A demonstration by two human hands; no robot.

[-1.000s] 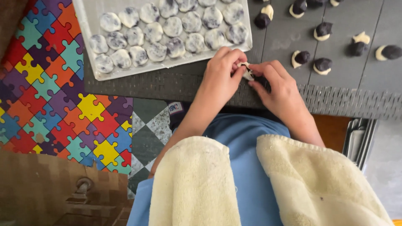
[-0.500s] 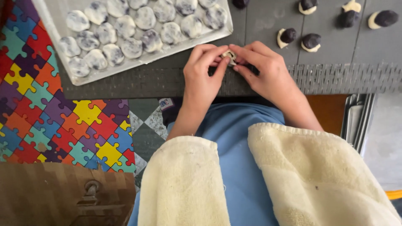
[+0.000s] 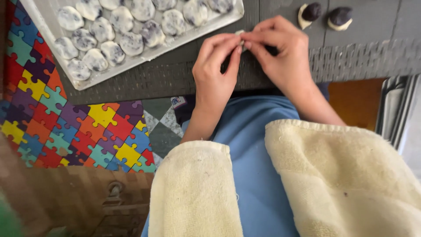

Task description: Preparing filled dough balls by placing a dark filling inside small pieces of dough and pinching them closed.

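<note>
My left hand (image 3: 217,66) and my right hand (image 3: 280,52) meet over the dark woven tabletop (image 3: 184,74), fingertips pinched together on a small pale dough piece (image 3: 240,35) that is mostly hidden by the fingers. Cream towelling sleeves cover both forearms. To the upper left lies a white tray (image 3: 144,57) holding several round floured dough balls with dark filling showing through. Two folded pieces with dark filling (image 3: 326,15) sit on the table just beyond my right hand.
A bright jigsaw-pattern floor mat (image 3: 66,123) lies left of the table. My blue garment (image 3: 250,145) fills the lower middle. Grey stacked edges (image 3: 399,114) stand at the right, beside an orange-brown floor patch.
The view has shifted so tray and hands sit higher and further left in frame. Both hands stay pinched together on the small dough piece, working it between the fingertips.
</note>
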